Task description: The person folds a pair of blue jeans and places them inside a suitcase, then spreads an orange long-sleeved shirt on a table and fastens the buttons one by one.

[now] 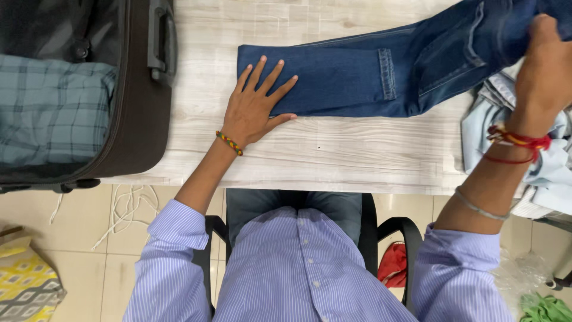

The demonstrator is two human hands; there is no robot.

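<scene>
Left hand (255, 107) flat on folded jeans (357, 77); right hand (545, 65) grips waistband end.

I see the jeans (369, 77) lying across the tabletop (333, 155), running from the middle toward my far right. My left hand (256, 107) rests flat on their left end; my right hand (545, 65) is on their right end. The suitcase (137, 107) lies open on the tabletop's left, a folded garment (53, 107) inside. A pile of clothes (554, 161) sits at the right edge.

Bare table (357, 155) lies free below the jeans (357, 74); suitcase (143, 119) blocks left, seemingly piled clothes (548, 167) right.
</scene>
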